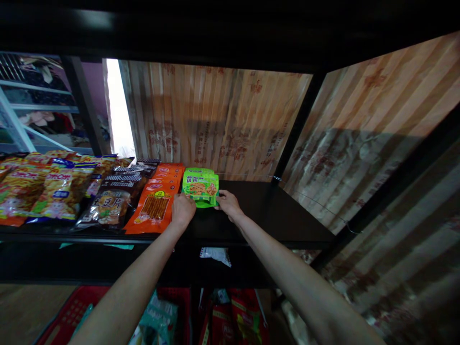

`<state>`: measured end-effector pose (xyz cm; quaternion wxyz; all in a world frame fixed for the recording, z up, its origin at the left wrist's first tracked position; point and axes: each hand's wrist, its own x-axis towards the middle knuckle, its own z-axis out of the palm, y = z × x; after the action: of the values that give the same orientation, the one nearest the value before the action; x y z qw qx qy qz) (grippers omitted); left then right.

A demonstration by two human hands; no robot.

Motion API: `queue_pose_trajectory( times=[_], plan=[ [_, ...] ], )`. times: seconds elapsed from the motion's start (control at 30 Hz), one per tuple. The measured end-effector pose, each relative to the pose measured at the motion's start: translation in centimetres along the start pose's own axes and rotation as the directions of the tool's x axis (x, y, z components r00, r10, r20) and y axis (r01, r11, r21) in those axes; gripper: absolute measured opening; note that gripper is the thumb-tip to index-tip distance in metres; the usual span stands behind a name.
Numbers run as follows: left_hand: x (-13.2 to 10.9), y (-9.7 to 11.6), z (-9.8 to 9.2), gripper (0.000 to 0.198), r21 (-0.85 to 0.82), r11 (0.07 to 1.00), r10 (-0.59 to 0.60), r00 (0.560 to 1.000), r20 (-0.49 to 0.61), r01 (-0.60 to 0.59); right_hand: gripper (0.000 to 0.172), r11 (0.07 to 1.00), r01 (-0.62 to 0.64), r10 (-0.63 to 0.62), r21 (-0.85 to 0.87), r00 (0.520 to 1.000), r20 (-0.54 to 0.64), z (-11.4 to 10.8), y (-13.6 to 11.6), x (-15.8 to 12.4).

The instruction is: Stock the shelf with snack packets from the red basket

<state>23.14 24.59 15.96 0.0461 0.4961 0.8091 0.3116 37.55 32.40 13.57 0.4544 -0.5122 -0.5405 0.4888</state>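
Observation:
Both my arms reach onto a dark shelf (273, 215). My left hand (182, 210) and my right hand (228, 203) are closed on the two lower corners of a green snack packet (200, 187), which lies at the front of a short row of like packets. Just left of it lies a row of orange snack packets (158, 203), touching my left hand's side. The fingertips of both hands are partly hidden under the green packet's edge.
Further left on the shelf lie dark brown packets (111, 201) and yellow-orange packets (53, 189). Wooden slat panels (223, 120) back the shelf and its right side. Below, a red basket (72, 311) and more packets (237, 316) sit under the shelf.

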Motion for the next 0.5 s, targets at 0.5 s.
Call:
queue_pose_trajectory(
  times=[0.5],
  plan=[
    [-0.61,0.29,-0.32,0.032,-0.032,0.999,0.029,1.0,-0.006,-0.029,0.052,1.0,-0.002,0.0,-0.032,0.999,-0.041,0.16,0.36,0.47]
  ],
)
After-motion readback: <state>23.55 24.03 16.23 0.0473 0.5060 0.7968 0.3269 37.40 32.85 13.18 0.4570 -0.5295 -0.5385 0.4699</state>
